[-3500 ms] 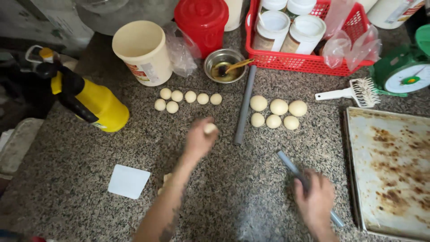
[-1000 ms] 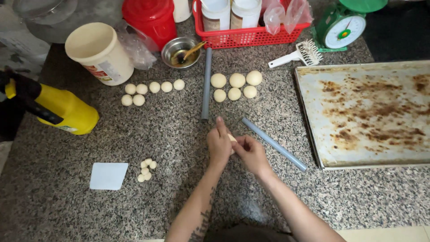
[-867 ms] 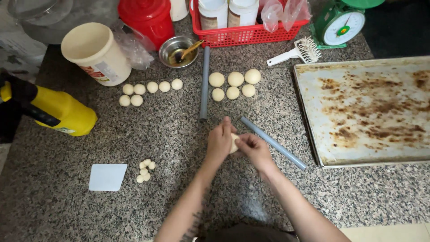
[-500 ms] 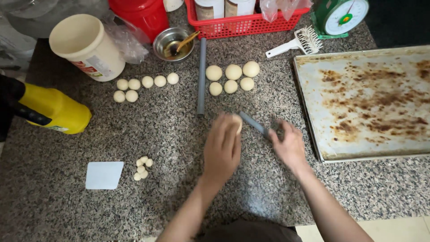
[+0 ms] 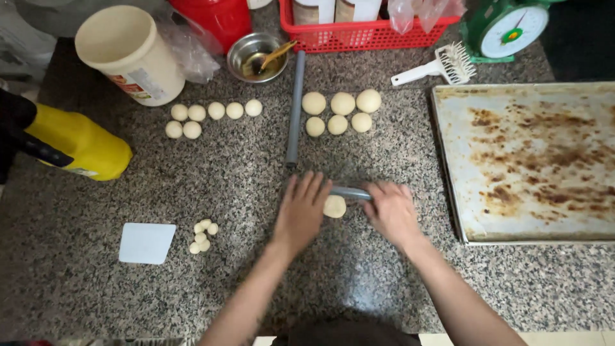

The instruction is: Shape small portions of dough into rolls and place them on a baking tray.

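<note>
Both my hands rest palm-down on a short grey rolling pipe (image 5: 350, 192) that lies crosswise on the speckled granite counter (image 5: 224, 166). My left hand (image 5: 302, 210) covers its left end and my right hand (image 5: 392, 211) its right end. A small flattened piece of pale dough (image 5: 334, 206) lies on the counter just under the pipe, between my hands. A second, longer grey pipe (image 5: 295, 107) lies lengthwise farther back.
Several dough balls (image 5: 339, 110) sit right of the long pipe, several smaller ones (image 5: 208, 115) to its left, tiny bits (image 5: 202, 235) beside a white scraper (image 5: 147, 243). Browned baking tray (image 5: 532, 160) at right. Yellow jug (image 5: 80, 144), tub (image 5: 131, 54), metal bowl (image 5: 256, 56), red basket (image 5: 365, 35), brush (image 5: 435, 67), green scale (image 5: 506, 29).
My hands were shaping the dough piece between the fingers; it now lies on the counter. My right hand drew the short pipe over, and both hands press on it.
</note>
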